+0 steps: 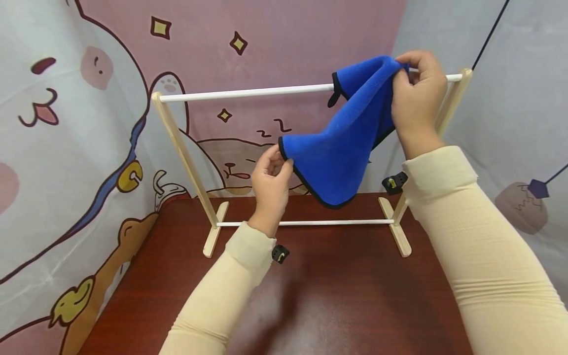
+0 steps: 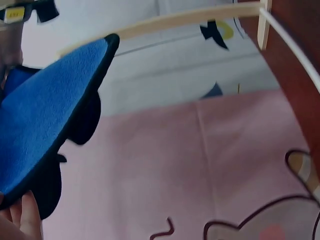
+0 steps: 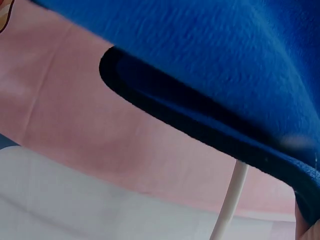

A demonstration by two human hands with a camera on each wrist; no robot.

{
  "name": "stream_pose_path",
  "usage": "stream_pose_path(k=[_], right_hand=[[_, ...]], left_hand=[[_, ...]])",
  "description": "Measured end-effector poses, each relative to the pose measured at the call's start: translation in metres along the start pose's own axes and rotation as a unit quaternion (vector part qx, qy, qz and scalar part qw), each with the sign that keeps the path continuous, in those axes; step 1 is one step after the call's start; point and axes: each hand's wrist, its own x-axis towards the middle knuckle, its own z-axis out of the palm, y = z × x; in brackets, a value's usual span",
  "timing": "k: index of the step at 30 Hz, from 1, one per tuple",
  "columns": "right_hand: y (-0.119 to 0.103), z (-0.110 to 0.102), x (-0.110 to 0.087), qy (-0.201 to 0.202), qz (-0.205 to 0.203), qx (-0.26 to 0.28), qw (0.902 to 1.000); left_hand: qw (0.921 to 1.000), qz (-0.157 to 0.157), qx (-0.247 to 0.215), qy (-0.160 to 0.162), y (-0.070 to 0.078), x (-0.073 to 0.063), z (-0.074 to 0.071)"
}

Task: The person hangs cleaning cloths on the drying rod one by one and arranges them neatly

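A blue towel (image 1: 339, 153) with black edging is draped over the right part of the rack's white top rail (image 1: 248, 92). My right hand (image 1: 419, 93) pinches its upper right part, right at the rail. Lower and to the left, my left hand (image 1: 271, 182) pinches the black-edged left side between thumb and fingers, drawing that side out toward me. In the left wrist view the towel (image 2: 50, 110) slants up from the left fingers (image 2: 30, 215). Folds of the towel (image 3: 215, 55) fill the top of the right wrist view. A short black loop (image 1: 334, 97) hangs at its far corner.
The rack has wooden side posts (image 1: 185, 153), wooden feet (image 1: 395, 229) and a white lower rail (image 1: 328, 223). It stands on a dark red-brown table (image 1: 346, 296). Behind and beside it hangs cloth printed with cartoon animals (image 1: 284, 44).
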Motion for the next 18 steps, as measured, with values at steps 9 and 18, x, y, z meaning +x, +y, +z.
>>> stream_pose_path(k=[9, 18], right_hand=[[-0.002, -0.006, 0.005, -0.018, 0.035, -0.058, 0.9975], [-0.008, -0.006, 0.014, -0.017, 0.031, -0.068, 0.997]], left_hand=[[0.9972, 0.049, 0.046, -0.033, 0.015, 0.039, -0.01], [0.9896, 0.103, 0.098, -0.026, 0.034, 0.079, -0.014]])
